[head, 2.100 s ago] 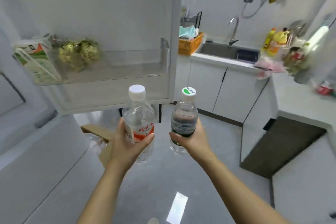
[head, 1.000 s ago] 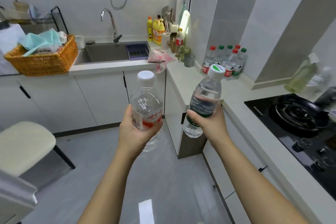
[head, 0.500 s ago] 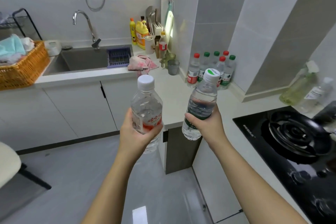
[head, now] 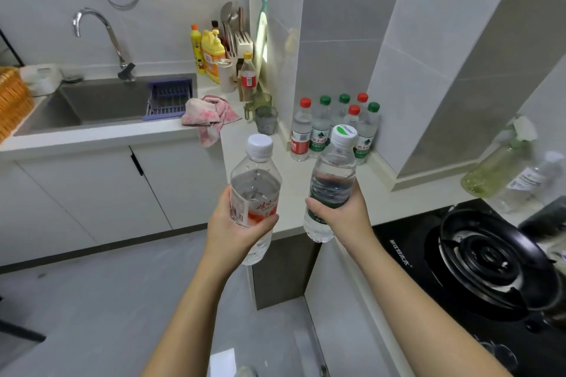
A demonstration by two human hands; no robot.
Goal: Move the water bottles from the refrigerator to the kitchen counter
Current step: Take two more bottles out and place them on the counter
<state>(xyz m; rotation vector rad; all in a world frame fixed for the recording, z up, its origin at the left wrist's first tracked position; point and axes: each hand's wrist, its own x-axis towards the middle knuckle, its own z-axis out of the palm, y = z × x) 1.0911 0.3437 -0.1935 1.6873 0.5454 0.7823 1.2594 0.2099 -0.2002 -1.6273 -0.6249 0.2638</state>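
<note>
**Red-label bottle** (head: 255,184): upright, capped. The left hand (head: 235,229) wraps its lower half. It is in the air above the floor, just short of the worktop (head: 382,202).

**Green-label bottle** (head: 332,174): capped, leaning slightly right. The right hand (head: 346,214) grips it low, at the worktop's front edge. It is not set down.

**Bottle cluster** (head: 333,125): seven or so, packed tight against the wall, upright.

**Risks, as judged:**
- Both hands are full, so neither is free to steady a wobble.
- Setting a bottle close to the cluster may nudge one over, and the neighbours would likely follow.
- A bottle set near the front edge could roll off onto the floor.
- Bottles from a fridge are probably damp, so a low grip may slip.
- The hob (head: 477,257) sits just right of the free patch, and its ribbed surface would make poor footing.
- The cup (head: 266,119) stands near the left approach.
</note>
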